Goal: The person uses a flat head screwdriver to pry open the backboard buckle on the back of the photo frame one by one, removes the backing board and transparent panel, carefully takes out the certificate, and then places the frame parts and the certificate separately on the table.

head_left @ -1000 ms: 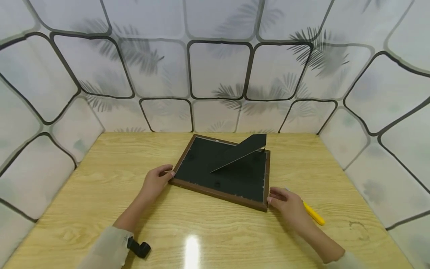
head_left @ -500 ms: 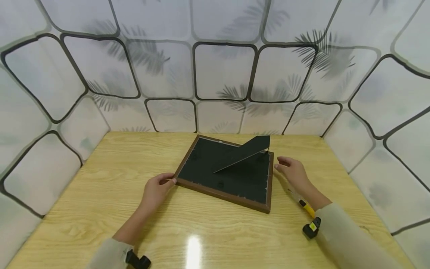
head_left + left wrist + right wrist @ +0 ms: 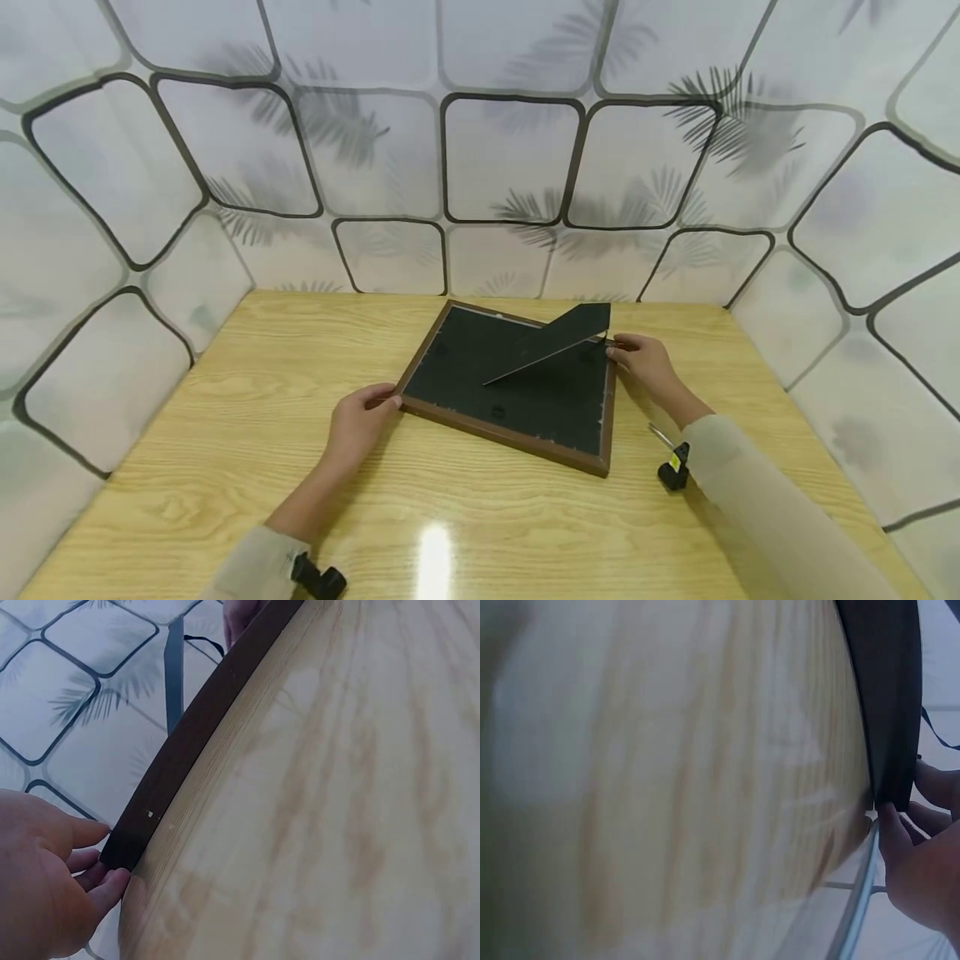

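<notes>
A picture frame (image 3: 504, 432) with a brown border lies back side up on the table, its black easel stand (image 3: 558, 337) raised at an angle. My left hand (image 3: 358, 425) grips the near left corner, thumb and fingers about it; the left wrist view shows that hand (image 3: 52, 877) closely. At the far right corner, my right hand (image 3: 647, 364) holds the frame between thumb and fingers. In the right wrist view, the right fingers (image 3: 896, 840) meet the dark frame edge (image 3: 889, 697).
The thin metal shaft of a tool (image 3: 660, 435) shows beside the right wrist camera (image 3: 674, 468); the sleeve and camera hide its handle. Another camera (image 3: 318, 577) sits on the left wrist. Patterned walls (image 3: 502, 158) enclose the wood-grain table (image 3: 247, 467) at the back and sides.
My right hand has moved from the near right corner up along the right side to the far right corner. The left hand stays at its corner. The tool's yellow handle is now covered.
</notes>
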### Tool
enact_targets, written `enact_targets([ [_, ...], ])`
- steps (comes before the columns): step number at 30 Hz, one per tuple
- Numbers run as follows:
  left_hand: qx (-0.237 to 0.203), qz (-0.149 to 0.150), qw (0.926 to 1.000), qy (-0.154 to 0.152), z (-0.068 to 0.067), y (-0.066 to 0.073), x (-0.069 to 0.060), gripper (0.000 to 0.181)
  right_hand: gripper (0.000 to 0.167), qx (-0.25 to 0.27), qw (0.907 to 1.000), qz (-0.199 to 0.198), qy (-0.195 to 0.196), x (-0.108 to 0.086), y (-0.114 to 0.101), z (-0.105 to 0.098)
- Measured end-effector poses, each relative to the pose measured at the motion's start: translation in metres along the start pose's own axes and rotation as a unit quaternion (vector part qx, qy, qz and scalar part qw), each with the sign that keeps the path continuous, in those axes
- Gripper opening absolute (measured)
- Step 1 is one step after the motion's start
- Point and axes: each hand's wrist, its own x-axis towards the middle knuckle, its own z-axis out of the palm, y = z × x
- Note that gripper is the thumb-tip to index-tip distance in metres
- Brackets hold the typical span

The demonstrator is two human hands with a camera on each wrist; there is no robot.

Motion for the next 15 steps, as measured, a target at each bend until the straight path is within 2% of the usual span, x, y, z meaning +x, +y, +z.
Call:
enact_targets([
  [8, 0.014, 0.008, 0.9999, 0.001, -0.001, -0.001, 0.003, 0.035, 0.051, -0.011, 0.9999, 0.004, 0.008, 0.002, 0.001, 0.003],
  [15, 0.028, 0.01, 0.9995, 0.002, -0.008, 0.001, 0.012, 0.037, 0.05, -0.048, 0.9988, -0.002, 0.007, -0.014, -0.001, 0.004],
])
